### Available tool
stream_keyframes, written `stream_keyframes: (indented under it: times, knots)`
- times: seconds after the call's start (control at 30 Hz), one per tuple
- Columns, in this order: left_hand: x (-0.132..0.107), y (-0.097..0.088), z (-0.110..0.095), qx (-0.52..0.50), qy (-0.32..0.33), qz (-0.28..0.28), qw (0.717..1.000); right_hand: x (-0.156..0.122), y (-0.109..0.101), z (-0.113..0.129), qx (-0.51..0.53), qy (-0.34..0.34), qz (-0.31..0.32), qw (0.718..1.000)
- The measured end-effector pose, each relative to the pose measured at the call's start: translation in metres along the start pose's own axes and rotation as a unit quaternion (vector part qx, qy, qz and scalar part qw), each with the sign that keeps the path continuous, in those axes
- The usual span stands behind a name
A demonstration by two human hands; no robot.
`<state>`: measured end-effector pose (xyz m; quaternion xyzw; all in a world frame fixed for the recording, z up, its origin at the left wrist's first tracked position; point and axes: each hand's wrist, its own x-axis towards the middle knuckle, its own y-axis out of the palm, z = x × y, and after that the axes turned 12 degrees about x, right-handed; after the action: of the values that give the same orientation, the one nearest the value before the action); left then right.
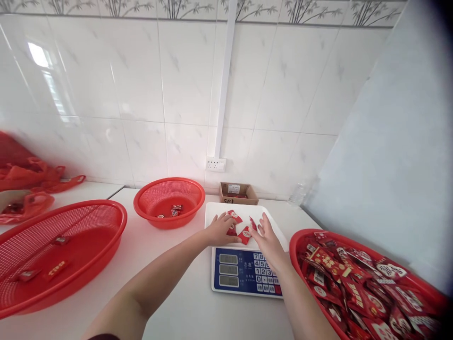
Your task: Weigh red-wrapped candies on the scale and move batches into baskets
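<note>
Small red snack packets [245, 235] lie on the white pan [276, 226] of a digital scale with a blue keypad panel [247, 270]. From the left, my left hand [221, 229] rests over some of them, thumb and fingers apart; its palm side is hidden. Another packet [232, 230] shows in the gap between that thumb and the fingers. Above the pan's right half, my right hand [264, 233] has a tilted red packet [252, 223] at its thumb and fingertips, the other fingers raised. The scale's display digits are too faint to read.
An oval red basket [295, 233] heaped with red packets stands right of the scale. To the left are a round red basket [170, 183] and a larger red basket [118, 217], each holding a few packets. A small cardboard box [239, 200] sits behind, below a wall socket [215, 164].
</note>
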<state>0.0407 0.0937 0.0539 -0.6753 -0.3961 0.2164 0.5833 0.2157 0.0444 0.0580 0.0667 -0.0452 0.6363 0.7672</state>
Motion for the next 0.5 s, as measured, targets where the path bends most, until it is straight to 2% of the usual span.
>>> stream_keyframes:
  times: [0.07, 0.2, 0.4, 0.5]
  knots:
    - [-0.002, 0.000, 0.005, -0.001, -0.008, 0.008, 1.000, 0.001, 0.000, -0.003, -0.027, 0.016, 0.021, 0.999]
    - [0.005, 0.000, 0.008, 0.005, -0.019, 0.047, 0.999, -0.007, -0.002, -0.005, -0.058, -0.015, 0.018, 0.998]
    - [0.030, 0.004, -0.011, 0.018, -0.025, 0.095, 0.995, -0.021, -0.010, 0.004, -0.092, -0.053, 0.024, 0.994]
    - [0.040, 0.009, -0.019, 0.024, -0.016, 0.085, 0.996, -0.036, -0.025, 0.020, -0.137, -0.091, 0.015, 0.986]
